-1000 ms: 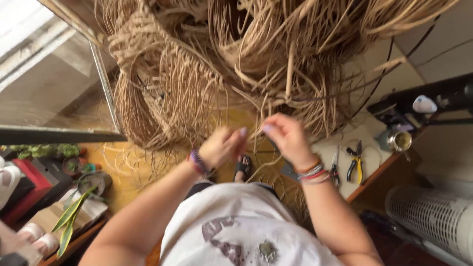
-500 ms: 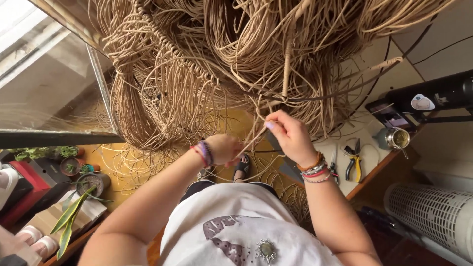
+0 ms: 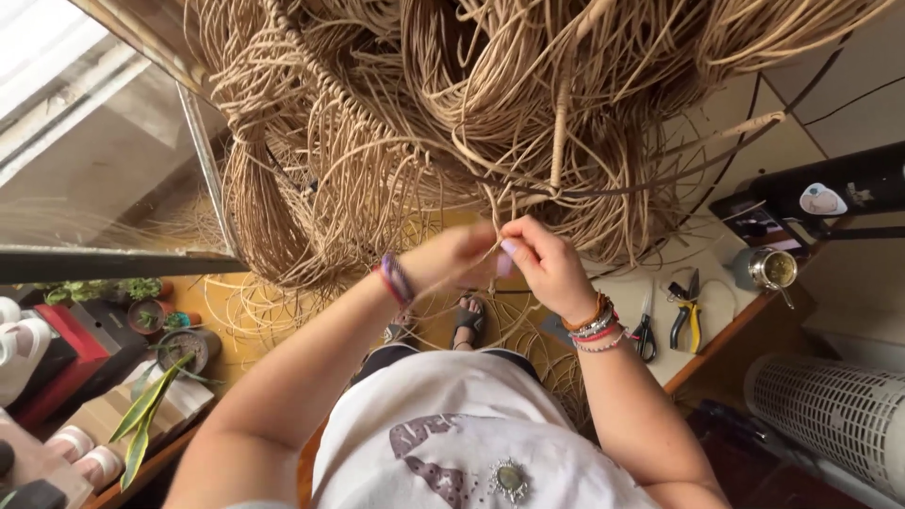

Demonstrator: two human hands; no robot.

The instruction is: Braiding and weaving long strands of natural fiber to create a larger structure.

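Note:
A big tangle of tan rattan strands (image 3: 452, 123) fills the top of the view, coiled in bundles and looped over a thin dark metal frame (image 3: 603, 188). My left hand (image 3: 451, 256) and my right hand (image 3: 539, 262) meet just below the frame, fingertips almost touching. Both pinch the same few loose rattan strands (image 3: 494, 243) that hang down from the frame. Bracelets ring both wrists. Below, my white printed shirt (image 3: 471, 443) and sandalled feet (image 3: 468, 319) show.
A worktop at right holds yellow-handled pliers (image 3: 688, 316), scissors (image 3: 645, 330), a metal cup (image 3: 771, 269) and a phone (image 3: 759, 224). A white fan heater (image 3: 834, 415) stands at lower right. Potted plants (image 3: 160, 330) and shoes (image 3: 28, 349) lie at left under a window.
My left hand has risen from lower left to meet the right hand at the strands. Both hands now sit closer to the frame, and the view has shifted slightly.

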